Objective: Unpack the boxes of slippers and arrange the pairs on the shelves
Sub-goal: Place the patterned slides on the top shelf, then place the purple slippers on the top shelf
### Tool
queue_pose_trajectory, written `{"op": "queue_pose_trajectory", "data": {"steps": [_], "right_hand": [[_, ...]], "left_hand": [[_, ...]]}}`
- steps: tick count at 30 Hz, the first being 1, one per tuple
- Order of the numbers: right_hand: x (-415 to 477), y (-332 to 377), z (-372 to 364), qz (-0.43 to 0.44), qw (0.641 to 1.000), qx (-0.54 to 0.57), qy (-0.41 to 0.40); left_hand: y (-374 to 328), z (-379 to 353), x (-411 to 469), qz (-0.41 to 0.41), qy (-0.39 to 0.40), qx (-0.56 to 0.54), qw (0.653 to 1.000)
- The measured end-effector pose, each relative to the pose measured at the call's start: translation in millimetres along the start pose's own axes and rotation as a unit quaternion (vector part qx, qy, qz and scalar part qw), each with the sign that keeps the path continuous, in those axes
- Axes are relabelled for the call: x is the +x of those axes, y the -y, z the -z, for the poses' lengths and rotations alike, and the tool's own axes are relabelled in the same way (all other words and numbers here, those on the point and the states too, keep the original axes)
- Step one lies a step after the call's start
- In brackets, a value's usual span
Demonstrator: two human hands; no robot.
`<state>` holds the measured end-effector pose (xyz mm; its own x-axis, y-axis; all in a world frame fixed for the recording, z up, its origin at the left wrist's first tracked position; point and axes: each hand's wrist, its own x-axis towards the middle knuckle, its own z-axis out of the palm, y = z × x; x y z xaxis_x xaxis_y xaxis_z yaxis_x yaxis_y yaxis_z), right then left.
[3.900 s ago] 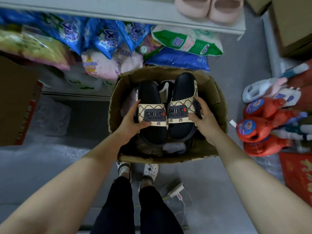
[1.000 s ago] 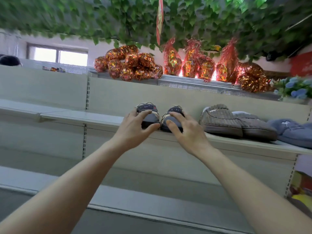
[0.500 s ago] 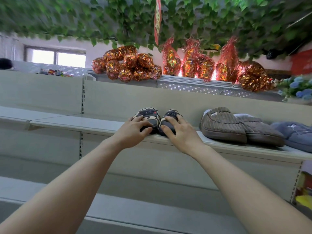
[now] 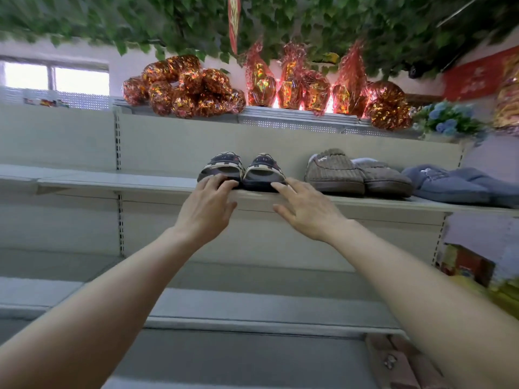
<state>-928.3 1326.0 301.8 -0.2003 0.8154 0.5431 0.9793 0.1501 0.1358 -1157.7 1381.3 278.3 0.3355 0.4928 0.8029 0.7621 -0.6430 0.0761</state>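
Both hands are spread open and grip nothing. The left hand [image 4: 206, 210] rests its loosely bent fingertips on the toe of the nearer of the black slides [image 4: 243, 171], and the right hand [image 4: 307, 213] puts its index fingertip at the other's toe. The pair stands side by side at the front edge of a pale metal shelf [image 4: 112, 181], just above the hands. Grey corduroy slippers [image 4: 334, 172] and blue slippers [image 4: 449, 186] sit to its right. Foil-wrapped bundles [image 4: 191, 94] and artificial ivy [image 4: 168, 21] are overhead.

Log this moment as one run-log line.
step: placing pair | pair: left slipper beside right slipper on shelf | left hand: open, touching left slipper | right hand: open, fingertip by right slipper
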Motion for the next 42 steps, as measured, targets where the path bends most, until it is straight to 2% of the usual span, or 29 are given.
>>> {"op": "queue_pose_trajectory", "data": {"steps": [7, 10, 19, 25, 29, 33, 37, 42], "right_hand": [[-116, 5, -3, 0.004, 0.999, -0.045, -0.015], [-183, 8, -16, -0.010, 0.997, -0.074, 0.036], [-364, -10, -76, -0.086, 0.984, -0.055, 0.144], [-479, -34, -137, -0.150, 0.969, 0.018, 0.195], [-553, -70, -184, -0.193, 0.946, 0.061, 0.253], [-621, -118, -235, -0.231, 0.908, 0.099, 0.336], [-677, -163, -283, -0.239, 0.882, 0.113, 0.390], [-705, -200, -346, -0.245, 0.857, 0.118, 0.437]], "left_hand": [[-56, -2, -85, -0.116, 0.035, 0.008, 0.993], [-82, -15, -136, -0.147, 0.062, 0.000, 0.987], [-165, -76, -276, -0.161, 0.182, -0.073, 0.967], [-229, -147, -362, -0.147, 0.261, -0.113, 0.947], [-278, -203, -408, -0.123, 0.334, -0.144, 0.923], [-322, -261, -450, -0.121, 0.409, -0.134, 0.894], [-349, -315, -486, -0.063, 0.524, -0.147, 0.837], [-363, -376, -525, -0.003, 0.612, -0.095, 0.785]]}}
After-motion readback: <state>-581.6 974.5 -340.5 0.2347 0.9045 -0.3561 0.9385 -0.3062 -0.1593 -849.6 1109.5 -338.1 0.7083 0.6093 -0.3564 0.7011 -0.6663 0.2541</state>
